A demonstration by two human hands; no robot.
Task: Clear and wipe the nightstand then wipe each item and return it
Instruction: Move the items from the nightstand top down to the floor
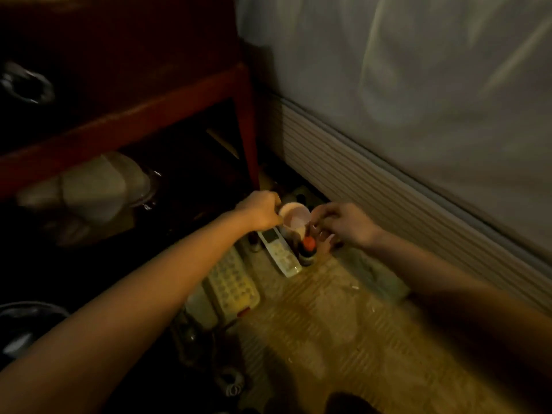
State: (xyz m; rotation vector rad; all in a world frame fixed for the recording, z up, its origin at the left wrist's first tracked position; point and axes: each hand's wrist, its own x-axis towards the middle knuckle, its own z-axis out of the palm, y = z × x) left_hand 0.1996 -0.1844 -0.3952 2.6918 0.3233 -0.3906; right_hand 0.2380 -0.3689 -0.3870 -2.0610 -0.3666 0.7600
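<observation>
Dim amber light falls on a patterned floor (343, 339) between a red-brown wooden nightstand (167, 94) and a bed (418, 115) draped in pale sheeting. Both arms reach down to a cluster of items set on the floor by the nightstand's leg. The left hand (261, 215) is curled at the rim of a small pale cup (295, 222), apparently gripping it. The right hand (343, 224) has its fingers bent close beside the cup; blur hides whether it holds anything. Just below the cup lie a white remote control (280, 253) and a small bottle with an orange cap (309, 245). Nearer the camera sits a telephone keypad (234, 283), partly under the left forearm.
</observation>
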